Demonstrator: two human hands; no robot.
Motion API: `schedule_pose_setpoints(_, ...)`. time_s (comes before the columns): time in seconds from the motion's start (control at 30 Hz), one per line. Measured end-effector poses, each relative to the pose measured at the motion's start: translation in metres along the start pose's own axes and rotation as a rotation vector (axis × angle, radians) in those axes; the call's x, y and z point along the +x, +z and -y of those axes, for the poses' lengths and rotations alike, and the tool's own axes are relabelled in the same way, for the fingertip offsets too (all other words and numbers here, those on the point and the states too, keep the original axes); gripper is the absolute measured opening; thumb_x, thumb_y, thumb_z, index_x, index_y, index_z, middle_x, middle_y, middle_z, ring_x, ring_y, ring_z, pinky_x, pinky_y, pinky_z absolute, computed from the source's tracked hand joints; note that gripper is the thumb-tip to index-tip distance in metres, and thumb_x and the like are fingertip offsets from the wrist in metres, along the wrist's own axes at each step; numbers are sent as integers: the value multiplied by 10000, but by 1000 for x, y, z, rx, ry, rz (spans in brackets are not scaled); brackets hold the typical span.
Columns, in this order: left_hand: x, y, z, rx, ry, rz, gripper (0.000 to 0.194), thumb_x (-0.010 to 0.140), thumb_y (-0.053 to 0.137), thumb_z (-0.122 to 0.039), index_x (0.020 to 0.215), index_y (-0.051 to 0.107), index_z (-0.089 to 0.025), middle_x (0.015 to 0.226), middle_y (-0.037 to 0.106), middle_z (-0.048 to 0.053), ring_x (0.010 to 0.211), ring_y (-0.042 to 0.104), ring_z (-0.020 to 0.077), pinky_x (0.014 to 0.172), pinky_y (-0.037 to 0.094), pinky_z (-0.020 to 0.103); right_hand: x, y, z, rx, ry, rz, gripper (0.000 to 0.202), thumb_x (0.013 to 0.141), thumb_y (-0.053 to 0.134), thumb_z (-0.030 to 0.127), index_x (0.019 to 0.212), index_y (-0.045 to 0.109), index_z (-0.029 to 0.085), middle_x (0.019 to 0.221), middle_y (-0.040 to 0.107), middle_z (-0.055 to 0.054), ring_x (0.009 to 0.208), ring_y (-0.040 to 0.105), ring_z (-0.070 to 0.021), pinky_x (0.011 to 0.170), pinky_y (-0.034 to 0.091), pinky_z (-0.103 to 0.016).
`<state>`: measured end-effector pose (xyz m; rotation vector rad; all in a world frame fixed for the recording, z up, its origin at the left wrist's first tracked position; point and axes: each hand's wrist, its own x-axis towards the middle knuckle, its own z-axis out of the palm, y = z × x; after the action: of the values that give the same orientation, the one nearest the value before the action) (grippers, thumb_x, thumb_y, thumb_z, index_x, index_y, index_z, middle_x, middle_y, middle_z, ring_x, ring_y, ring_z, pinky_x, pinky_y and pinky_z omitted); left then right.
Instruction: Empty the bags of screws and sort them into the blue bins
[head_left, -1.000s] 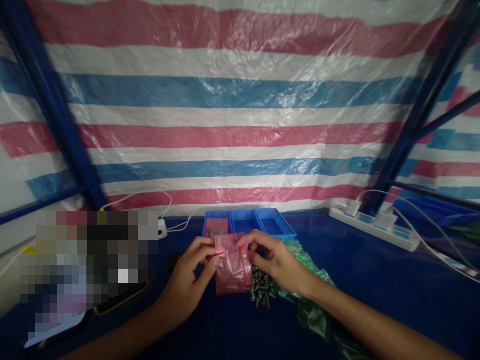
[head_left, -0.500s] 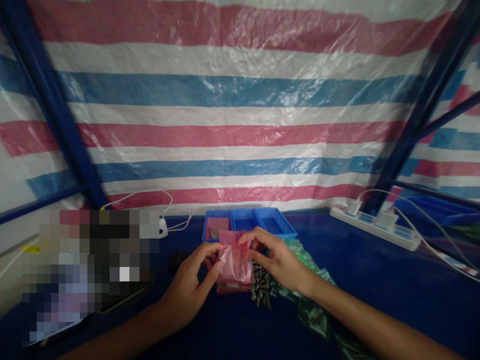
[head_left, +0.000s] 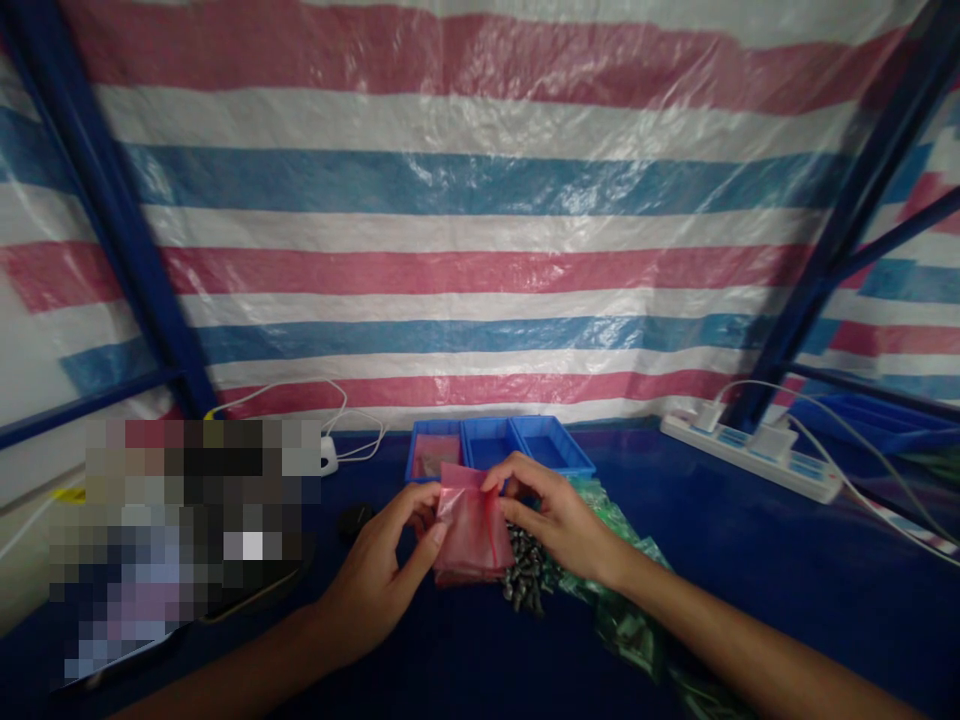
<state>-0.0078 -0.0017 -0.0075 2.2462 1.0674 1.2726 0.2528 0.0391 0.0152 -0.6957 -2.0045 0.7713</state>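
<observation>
While its left edge is pinched by the thumb and fingers of the left hand [head_left: 390, 550] at 9 o'clock, the pink bag [head_left: 471, 535] is gripped near its top right corner by the right hand [head_left: 555, 520] at 3 o'clock, with the thumb and first finger closed on it. The two hands are set apart, and the bag is seen between them. What is inside it cannot be told, nor if the blue table [head_left: 724, 530] is touched by its bottom edge.

With the hours counted from the bag, a pile of dark metal bits [head_left: 525, 575] is seen just beside it at 4 o'clock, partly hidden by the right hand. Farther out, from 3 to 4 o'clock, green bags [head_left: 611, 520] are spread in a line. At 12 to 1 o'clock, a blue tray [head_left: 555, 447] with three parts is set near, and a second pink bag [head_left: 437, 455] is held in its left part. A small black thing [head_left: 352, 521] is half hidden by the left hand at 9 o'clock. Well apart, between 9 and 10 o'clock, a white box [head_left: 328, 455] is placed. Between 2 and 3 o'clock, a white power strip [head_left: 739, 455] is laid, with plugs pushed into it. At 12 o'clock, the back is covered by a striped sheet [head_left: 480, 180].
</observation>
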Motion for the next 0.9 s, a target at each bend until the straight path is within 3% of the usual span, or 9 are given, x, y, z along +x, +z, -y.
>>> schedule_pose_setpoints(0.4, -2, 0, 2, -12, -6, 36, 307, 1102, 477, -331, 1392, 551, -263, 1254, 705, 61, 1108, 673, 222, 975, 535, 345, 0, 1, 7, -7, 31, 5, 182, 1056, 613, 398, 1055, 669, 224, 940, 633, -24, 789, 562, -175, 709, 448, -318)
schedule_pose_setpoints(0.63, 1, -1, -3, -58, -2, 51, 331, 1137, 342, -298, 1348, 591, -247, 1206, 694, 67, 1091, 669, 213, 956, 526, 326, -2, 0, 6, 39, 62, 34, 251, 1075, 564, 441, 1011, 651, 215, 869, 631, -17, 787, 569, -179, 718, 454, -323)
schedule_pose_setpoints(0.77, 4, -3, -4, -24, 71, 50, 261, 1105, 436, -244, 1313, 593, -246, 1207, 650, 70, 1060, 640, 202, 958, 504, 335, -1, -1, 9, 40, 68, 39, 247, 1077, 565, 424, 986, 656, 214, 852, 632, -13, 787, 578, -177, 728, 450, -324)
schedule_pose_setpoints(0.9, 5, -2, -5, -26, 100, 51, 276, 1041, 529, -174, 1303, 581, -244, 1245, 603, 73, 947, 622, 170, 861, 517, 313, 0, -1, 10, 40, 68, 30, 252, 1079, 561, 419, 991, 667, 208, 862, 637, -15, 798, 583, -175, 737, 455, -323)
